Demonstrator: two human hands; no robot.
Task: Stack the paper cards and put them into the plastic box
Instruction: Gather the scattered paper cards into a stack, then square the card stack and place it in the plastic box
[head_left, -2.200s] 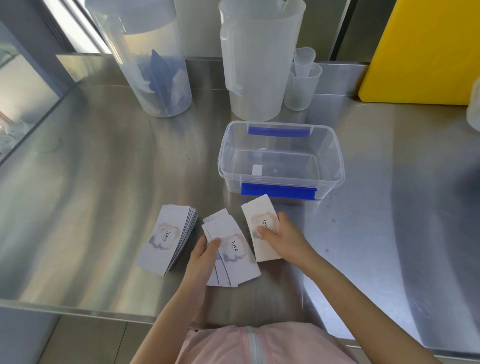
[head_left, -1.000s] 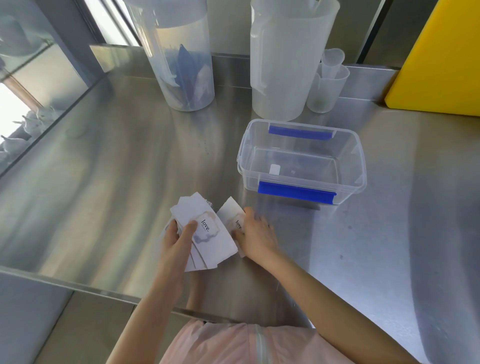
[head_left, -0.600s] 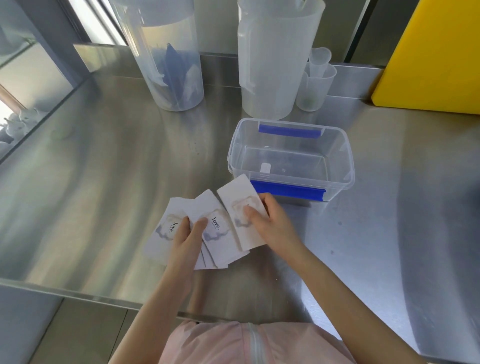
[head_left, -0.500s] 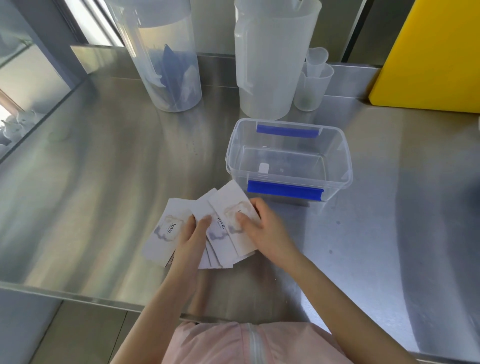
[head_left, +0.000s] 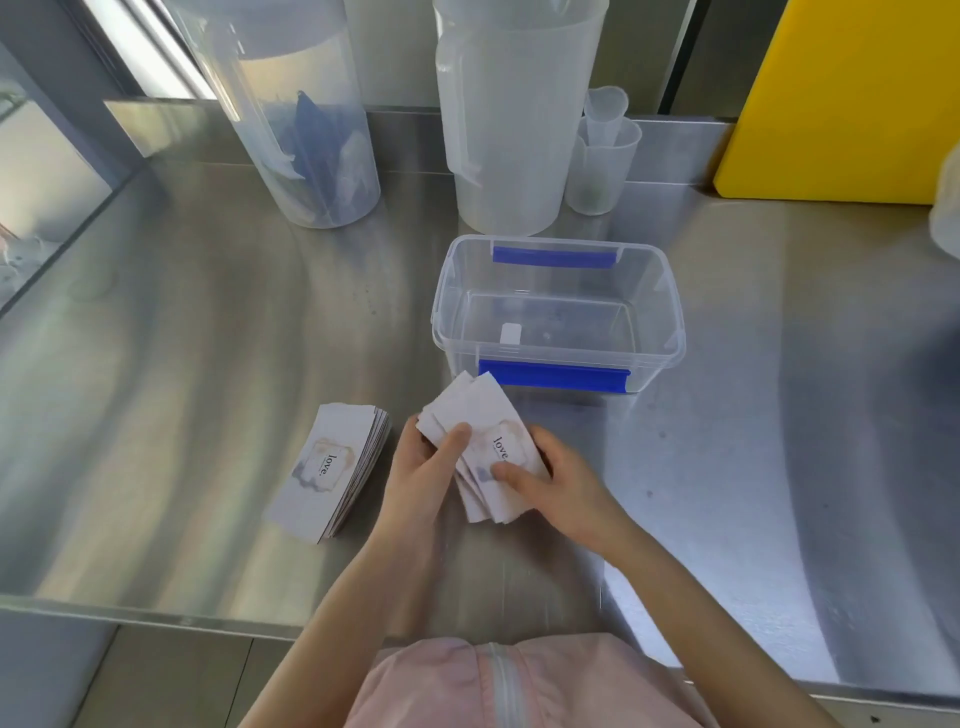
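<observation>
A loose bunch of white paper cards printed with "love." sits between both hands, just in front of the clear plastic box with blue clips. My left hand grips the bunch from the left, thumb on top. My right hand holds its right side, thumb pressing the top card. A second stack of cards lies flat on the steel table to the left, apart from both hands. The box is open and holds only a small white label.
Behind the box stand a tall clear jar with blue contents, a large translucent jug and nested measuring cups. A yellow board leans at the back right. The table's front edge runs near my body.
The fanned cards have been drawn together into one bunch held by both hands, moved right toward the box. The left stack now lies apart on the table.
</observation>
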